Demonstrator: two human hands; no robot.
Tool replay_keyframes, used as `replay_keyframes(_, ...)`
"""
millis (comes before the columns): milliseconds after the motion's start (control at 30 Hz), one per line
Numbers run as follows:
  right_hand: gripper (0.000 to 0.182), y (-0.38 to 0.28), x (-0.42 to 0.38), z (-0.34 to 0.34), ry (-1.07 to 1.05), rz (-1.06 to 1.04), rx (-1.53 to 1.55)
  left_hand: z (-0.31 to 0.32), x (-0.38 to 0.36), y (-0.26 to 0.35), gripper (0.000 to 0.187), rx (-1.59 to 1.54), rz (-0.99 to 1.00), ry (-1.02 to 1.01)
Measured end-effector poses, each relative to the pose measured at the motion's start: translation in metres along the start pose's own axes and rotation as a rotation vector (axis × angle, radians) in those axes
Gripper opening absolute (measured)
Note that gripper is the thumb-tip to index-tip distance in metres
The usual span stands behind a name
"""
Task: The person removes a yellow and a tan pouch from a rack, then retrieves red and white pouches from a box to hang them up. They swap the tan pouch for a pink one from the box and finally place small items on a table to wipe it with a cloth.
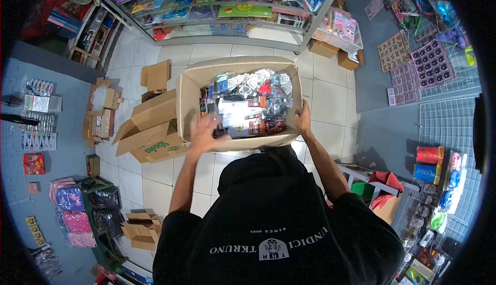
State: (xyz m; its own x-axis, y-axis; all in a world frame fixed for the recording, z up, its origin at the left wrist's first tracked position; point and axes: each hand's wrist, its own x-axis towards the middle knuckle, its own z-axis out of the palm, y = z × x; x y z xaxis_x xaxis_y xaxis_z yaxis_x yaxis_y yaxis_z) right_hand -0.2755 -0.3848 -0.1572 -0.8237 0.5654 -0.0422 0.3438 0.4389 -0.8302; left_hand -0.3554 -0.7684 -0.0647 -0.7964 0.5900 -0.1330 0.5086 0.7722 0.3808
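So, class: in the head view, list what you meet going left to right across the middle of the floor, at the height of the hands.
Small open cardboard boxes → box with green lettering → left hand → right hand on the big box's rim.

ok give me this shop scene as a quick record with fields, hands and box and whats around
setting: shop with white tiled floor
main thing: open cardboard box on the floor, filled with small packaged goods
left hand: left hand blurred, over the box's near edge, fingers spread, holding nothing that can be made out
right hand: right hand gripping the box's right wall
beside box: second open cardboard box with green lettering, touching its left side
behind: glass display case with stocked shelves
right: wire grid panel
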Motion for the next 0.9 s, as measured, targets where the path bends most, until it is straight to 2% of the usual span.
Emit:
replay_keyframes(67,0.053,-0.001,0.002,0.002,-0.012,0.056,-0.018,0.007,-0.004,-0.041,0.07,0.018,-0.324,0.385)
replay_keyframes(133,0.051,0.004,0.007,0.007,-0.037,0.08,-0.039,0.004,-0.005,-0.075,0.064,0.13,-0.631,0.609)
replay_keyframes(200,0.051,0.018,0.021,0.007,-0.074,0.062,-0.068,0.04,0.0,-0.133,0.062,-0.278,-0.802,0.354)
replay_keyframes(233,0.048,0.027,0.027,0.005,-0.092,-0.092,-0.044,0.051,0.002,-0.151,0.06,-0.482,-0.877,0.224)
replay_keyframes(333,0.049,-0.009,0.037,0.005,-0.007,-0.021,-0.196,0.05,0.011,-0.13,0.041,-0.258,-0.946,0.365)
replay_keyframes(367,0.046,0.0,0.04,0.014,0.032,-0.042,-0.208,0.071,0.011,-0.155,0.033,-0.369,-0.869,0.41)
replay_keyframes(467,0.042,-0.001,0.036,0.016,0.051,0.006,-0.249,0.035,0.008,-0.105,0.031,-0.223,-0.9,0.403)
replay_keyframes(567,0.04,-0.014,0.038,0.011,0.005,0.099,-0.239,0.047,-0.003,-0.111,0.03,-0.225,-0.786,0.461)
replay_keyframes(900,0.037,-0.014,0.033,0.013,0.058,0.064,-0.323,0.06,0.0,-0.121,0.035,-0.069,-0.79,0.476)
